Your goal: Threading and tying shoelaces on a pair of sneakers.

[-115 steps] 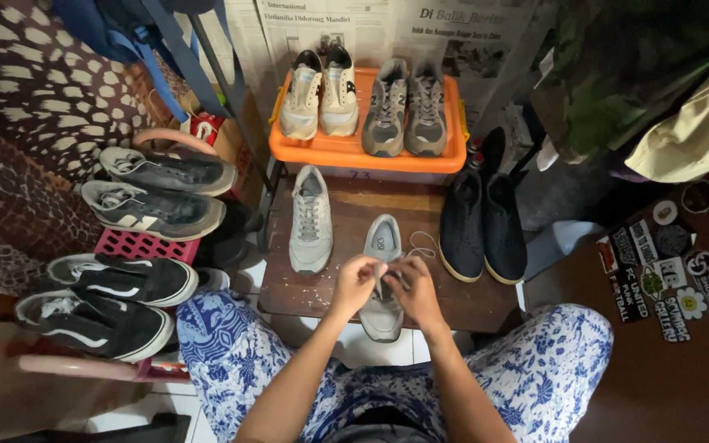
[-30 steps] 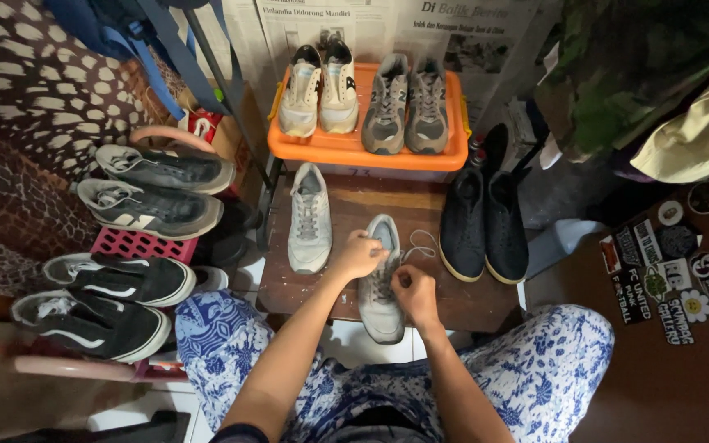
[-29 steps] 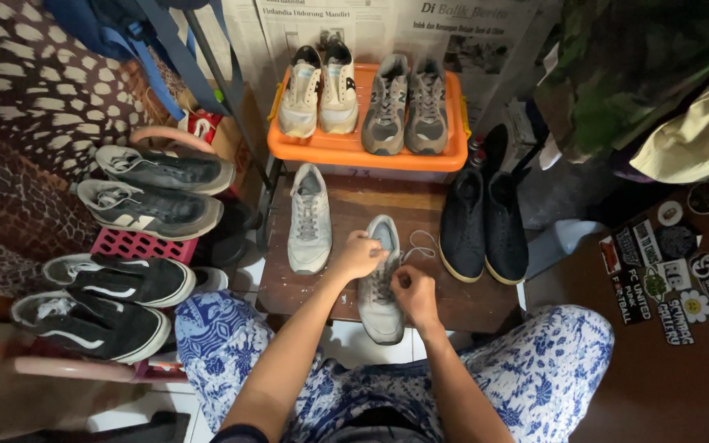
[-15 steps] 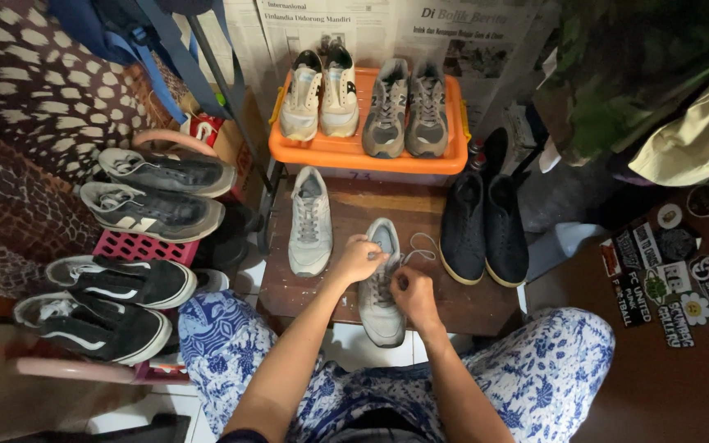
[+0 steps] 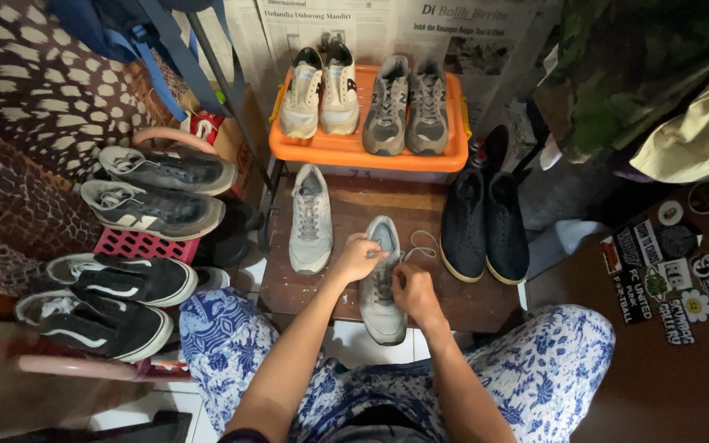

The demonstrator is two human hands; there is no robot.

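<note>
A grey sneaker point(image 5: 382, 287) lies toe toward the camera on a low wooden board point(image 5: 453, 291), worked on by both bare hands of a seated person in blue-and-white patterned trousers point(image 5: 535, 377). The left hand point(image 5: 357, 258) is curled at the sneaker's upper left edge, fingers pinched together on the lace or collar there; exactly what they grip cannot be told. The right hand point(image 5: 413, 289) rests against the sneaker's right side, fingers closed over the lacing. A loose pale lace point(image 5: 423, 244) loops on the board just right of the sneaker. Left of the sneaker, on the same board, stands its grey mate point(image 5: 311, 218), apart from it. Right of the sneaker sits a pair of black shoes point(image 5: 484, 226). Beyond the sneaker, an orange tray point(image 5: 354, 150) carries a cream pair point(image 5: 321, 92) and a grey-brown pair point(image 5: 408, 107). Far left of the sneaker, two grey trainers point(image 5: 157, 190) lie above a pink crate point(image 5: 145, 244), with two black-and-white skate shoes point(image 5: 104, 299) nearer the camera.
</note>
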